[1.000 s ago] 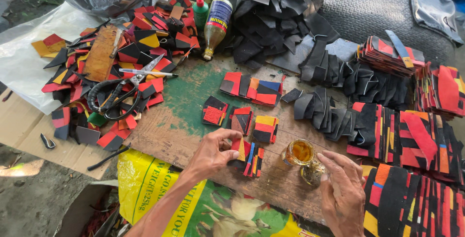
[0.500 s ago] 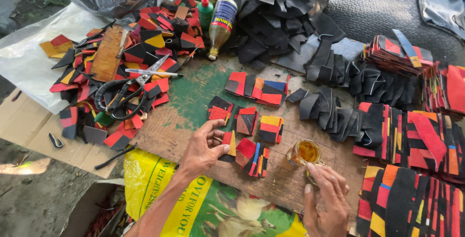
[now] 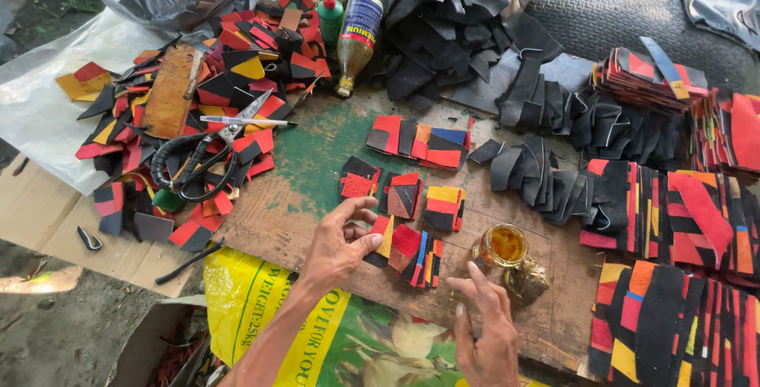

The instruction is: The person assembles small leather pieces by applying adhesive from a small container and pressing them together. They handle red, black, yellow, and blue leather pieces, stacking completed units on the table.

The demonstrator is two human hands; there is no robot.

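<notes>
- Patchwork pieces (image 3: 404, 246) near the middle: red, black, yellow and orange blocks with thin blue strips.
- Bench (image 3: 317, 157): worn brown wood with a patch of green paint.
- Small jar (image 3: 502, 245): clear, with amber-yellow contents.
- Scissors (image 3: 207, 153): black handles, silvery blades.
- Far scrap heap (image 3: 467, 23): plain black.
- Left heap of offcuts (image 3: 229, 70): red, black, yellow.
- Sack (image 3: 261, 308) at the near edge: yellow with green.
- Squeeze bottle (image 3: 329, 15): green, red tip.

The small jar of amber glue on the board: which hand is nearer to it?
Right. The right hand lies just below the glue jar; the left hand is farther left, on the coloured patches.
</notes>
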